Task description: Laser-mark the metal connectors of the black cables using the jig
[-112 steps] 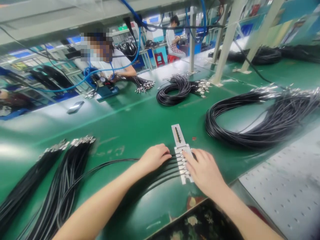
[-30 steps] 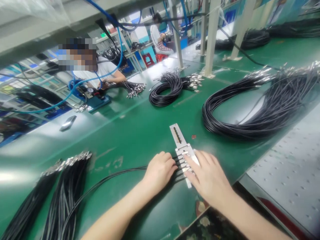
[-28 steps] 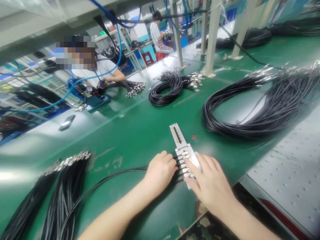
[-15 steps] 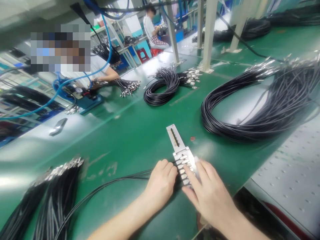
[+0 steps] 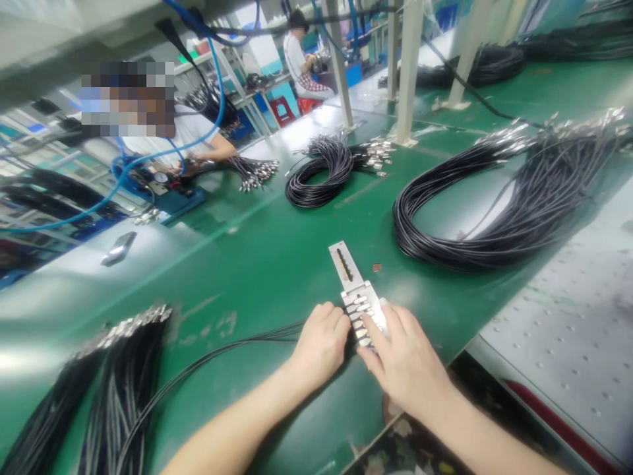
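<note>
A silver metal fixture (image 5: 347, 267) lies on the green table, its slotted plate pointing away from me. Several flat metal cable ends (image 5: 359, 316) sit side by side in its near block. My left hand (image 5: 324, 338) is closed round the black cables (image 5: 212, 356) at the block's left edge; the cables trail off to the lower left. My right hand (image 5: 403, 353) rests over the block's right side with its fingers apart, the index fingertip on the metal ends and the thumb at the near edge.
Bundles of black cables with metal ends lie at the lower left (image 5: 116, 389), back middle (image 5: 321, 173) and right (image 5: 445, 254). Posts (image 5: 408, 79) stand on the table (image 5: 277, 264). Across it, a person (image 5: 158, 138) works beside a blue device (image 5: 182, 203); another person sits further back.
The view has shifted slightly. Both hands stay at the fixture, and the right fingers have moved a little over the metal ends.
</note>
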`<state>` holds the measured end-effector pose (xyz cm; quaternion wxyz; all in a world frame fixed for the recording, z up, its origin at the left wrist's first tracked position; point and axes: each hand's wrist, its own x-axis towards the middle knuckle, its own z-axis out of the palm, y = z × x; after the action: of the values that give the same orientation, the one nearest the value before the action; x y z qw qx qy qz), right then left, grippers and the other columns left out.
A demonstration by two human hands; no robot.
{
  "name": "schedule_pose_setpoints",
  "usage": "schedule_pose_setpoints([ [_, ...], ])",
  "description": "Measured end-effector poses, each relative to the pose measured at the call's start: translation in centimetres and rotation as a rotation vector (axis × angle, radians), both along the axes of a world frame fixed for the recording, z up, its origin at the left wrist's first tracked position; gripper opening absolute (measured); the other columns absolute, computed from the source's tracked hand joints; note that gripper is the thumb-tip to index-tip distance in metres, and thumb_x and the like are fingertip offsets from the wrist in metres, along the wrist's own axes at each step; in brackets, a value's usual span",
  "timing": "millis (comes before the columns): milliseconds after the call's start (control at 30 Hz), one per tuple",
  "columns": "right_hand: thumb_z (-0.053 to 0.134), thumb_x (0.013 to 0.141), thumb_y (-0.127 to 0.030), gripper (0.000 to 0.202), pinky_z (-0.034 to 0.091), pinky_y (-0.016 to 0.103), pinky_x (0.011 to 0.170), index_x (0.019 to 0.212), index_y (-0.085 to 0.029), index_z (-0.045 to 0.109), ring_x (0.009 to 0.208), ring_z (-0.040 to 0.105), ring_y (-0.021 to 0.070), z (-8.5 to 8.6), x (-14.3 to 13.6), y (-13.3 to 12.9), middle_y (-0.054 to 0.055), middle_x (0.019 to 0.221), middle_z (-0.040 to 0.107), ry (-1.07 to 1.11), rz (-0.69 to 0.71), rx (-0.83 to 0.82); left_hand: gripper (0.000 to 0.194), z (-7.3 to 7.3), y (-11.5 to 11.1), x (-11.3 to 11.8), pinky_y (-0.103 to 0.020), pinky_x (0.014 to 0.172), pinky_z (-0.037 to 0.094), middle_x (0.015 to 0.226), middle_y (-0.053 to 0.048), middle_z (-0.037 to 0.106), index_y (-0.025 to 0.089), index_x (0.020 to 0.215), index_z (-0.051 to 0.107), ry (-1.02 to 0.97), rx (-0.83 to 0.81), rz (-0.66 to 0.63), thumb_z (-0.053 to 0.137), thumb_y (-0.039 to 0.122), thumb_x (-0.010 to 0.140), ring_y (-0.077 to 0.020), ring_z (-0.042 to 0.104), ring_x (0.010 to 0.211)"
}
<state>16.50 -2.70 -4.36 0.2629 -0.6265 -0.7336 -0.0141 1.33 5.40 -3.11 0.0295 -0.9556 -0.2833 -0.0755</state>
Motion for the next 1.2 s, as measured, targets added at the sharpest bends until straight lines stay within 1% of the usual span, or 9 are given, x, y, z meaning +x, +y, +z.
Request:
schedule_pose_setpoints([
  [100,0.043,0.088,-0.03,0.033,0.045,0.046,0.082,0.114,-0.015,0.058,0.097,0.047,0.0278,0.3,0.8,0.2,0.016,0.109,0.054,0.079,0.026,-0.058,0.016,1.3,-0.1,0.2,-0.034,0.06,0.031,0.07,-0.005,0.05,0.015,0.071,0.051,0.092,0.033,0.009,0.042,0.009,0.082,-0.0196,0.041,0.069],
  [267,0.036,0.089,-0.016,0.032,0.046,0.037,0.087,0.113,-0.02,0.056,0.099,0.05,0.0202,0.6,3.9,1.0,0.007,0.107,0.058,0.384,0.141,-0.135,0.022,3.3,-1.5,-0.1,-0.035,0.069,0.036,0.096,-0.007,0.058,0.018,0.103,0.054,0.045,-0.022,-0.021,0.038,0.016,0.088,-0.0204,0.047,0.082],
  [367,0.035,0.086,-0.011,0.034,0.045,0.034,0.088,0.109,-0.022,0.058,0.097,0.054,0.0178,0.9,5.2,2.4,0.004,0.103,0.061,0.491,0.168,-0.177,0.03,3.2,-2.6,-0.4,-0.037,0.078,0.038,0.117,-0.008,0.055,0.018,0.117,0.049,0.027,-0.083,-0.108,0.034,0.024,0.092,-0.0226,0.047,0.1],
  [500,0.035,0.084,-0.01,0.036,0.041,0.031,0.093,0.11,-0.017,0.059,0.103,0.054,0.0179,2.0,4.8,5.7,0.007,0.111,0.059,0.469,0.095,-0.225,0.053,1.9,-3.0,-0.3,-0.046,0.099,0.029,0.138,-0.01,0.039,0.016,0.129,0.039,0.031,-0.088,-0.117,0.038,0.05,0.089,-0.0278,0.031,0.127],
  [633,0.04,0.083,-0.014,0.039,0.038,0.029,0.093,0.119,-0.019,0.054,0.108,0.051,0.0187,3.0,2.9,10.1,0.007,0.117,0.055,0.367,-0.001,-0.331,0.069,0.8,-2.5,-0.1,-0.05,0.103,0.025,0.137,-0.016,0.038,0.011,0.132,0.036,-0.014,-0.113,-0.046,0.035,0.061,0.084,-0.0289,0.029,0.13],
  [767,0.042,0.085,-0.025,0.042,0.037,0.034,0.091,0.126,-0.015,0.046,0.111,0.048,0.0254,3.1,1.1,14.3,0.013,0.118,0.054,0.323,-0.09,-0.389,0.067,0.6,-2.2,0.4,-0.051,0.105,0.023,0.131,-0.015,0.047,0.011,0.125,0.043,-0.077,-0.125,-0.016,0.034,0.062,0.084,-0.0283,0.036,0.126],
  [867,0.045,0.085,-0.033,0.046,0.04,0.032,0.086,0.127,-0.016,0.043,0.108,0.05,0.0247,3.1,0.2,16.7,0.014,0.117,0.053,0.298,-0.154,-0.458,0.067,0.6,-2.3,0.9,-0.052,0.105,0.023,0.128,-0.015,0.05,0.011,0.121,0.048,-0.109,-0.119,0.016,0.035,0.064,0.083,-0.029,0.04,0.123],
  [1000,0.061,0.072,-0.044,0.058,0.043,0.033,0.08,0.121,-0.016,0.047,0.103,0.053,0.0265,3.4,-0.7,18.4,0.015,0.116,0.051,0.232,-0.217,-0.536,0.069,0.5,-2.4,1.4,-0.053,0.103,0.025,0.125,-0.016,0.052,0.012,0.117,0.051,-0.143,-0.117,0.046,0.037,0.068,0.079,-0.0301,0.042,0.12],
  [1200,0.065,0.068,-0.031,0.037,0.045,0.034,0.075,0.1,-0.012,0.06,0.097,0.056,0.0273,4.8,-2.0,19.0,0.016,0.112,0.047,0.101,-0.212,-0.532,0.06,0.4,-2.6,1.6,-0.053,0.102,0.027,0.125,-0.014,0.052,0.015,0.118,0.05,-0.157,-0.112,0.084,0.045,0.061,0.08,-0.0282,0.043,0.119],
])
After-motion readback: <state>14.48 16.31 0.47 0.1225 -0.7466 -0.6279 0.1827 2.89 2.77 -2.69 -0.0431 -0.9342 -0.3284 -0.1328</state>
